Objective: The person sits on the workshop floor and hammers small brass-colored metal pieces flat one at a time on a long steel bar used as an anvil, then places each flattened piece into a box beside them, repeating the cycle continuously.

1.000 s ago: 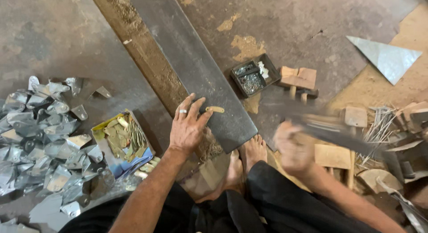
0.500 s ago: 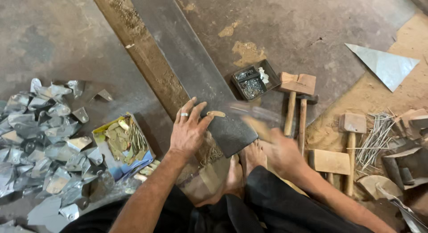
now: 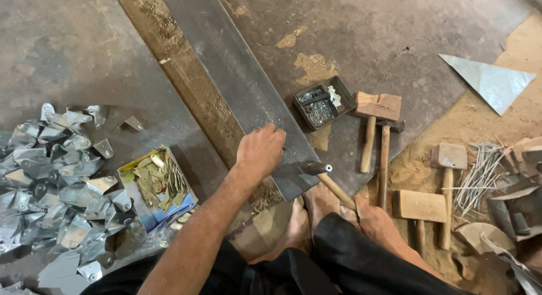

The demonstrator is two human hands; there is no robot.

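Hammer, small, with a dark metal head and pale wooden handle (image 3: 324,176): you grip its handle in your right hand (image 3: 375,221), fingers wrapped closed around the wood, at about 5 o'clock in the view. Its head sits low over the near end of the long dark steel bar (image 3: 237,86), which runs from 11 o'clock down to centre, seemingly serving as an anvil. Your left hand (image 3: 261,151) rests curled on that bar just beside the hammer head, fingers drawn together; whether they pinch a small piece you cannot tell. Your bare feet (image 3: 307,216) lie at the bar's end, perhaps steadying it. At 9 o'clock lies a heap of bent silver sheet-metal pieces (image 3: 51,182); next to it, a blue-and-yellow box of brass-coloured fittings (image 3: 155,185). A black tray of small rivets (image 3: 323,103) lies at 1 o'clock, within reach; wooden mallets (image 3: 375,117) rest at 3 o'clock.
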